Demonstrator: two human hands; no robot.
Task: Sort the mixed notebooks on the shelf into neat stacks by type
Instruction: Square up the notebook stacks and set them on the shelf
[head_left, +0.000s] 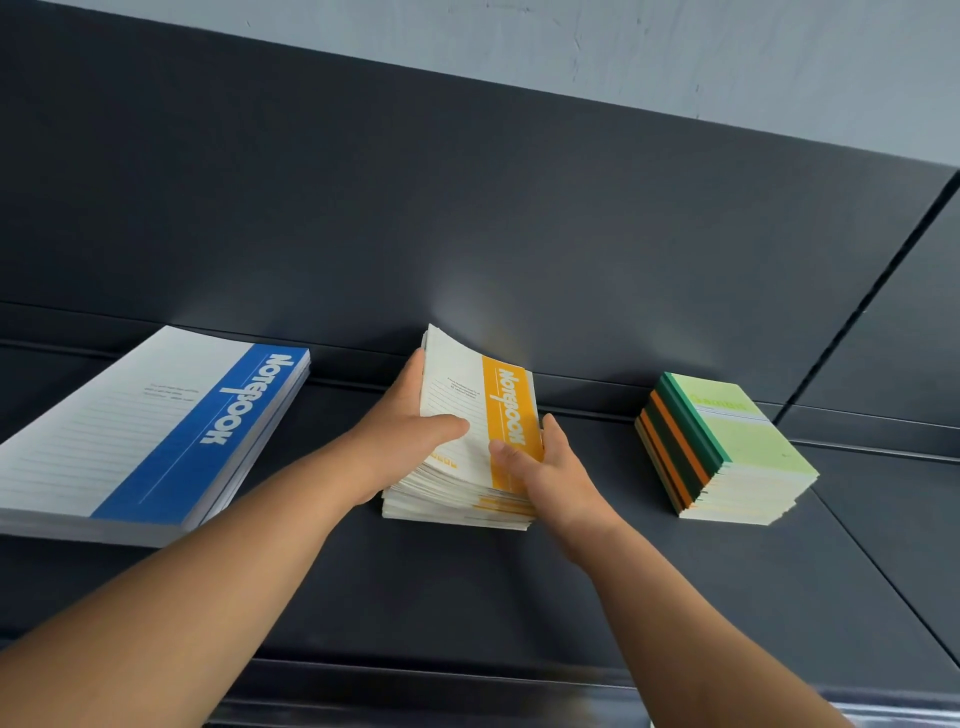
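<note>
A dark back panel (467, 208) rises behind a dark shelf (467, 597) carrying three piles of notebooks, well apart from one another. On the left lies the broad blue-banded stack (150, 431); in the middle sits the yellow-banded stack (467, 499), its lower books fanned unevenly; on the right stands the small green stack (727, 447), with orange and dark green spines showing. A person's left hand (400, 441) grips the left edge of the upper yellow notebooks (462, 395), thumb pressed on the cover, while the right hand (545, 467) clasps their right edge, thumb on the yellow band. The held books tilt upward at the far end.
</note>
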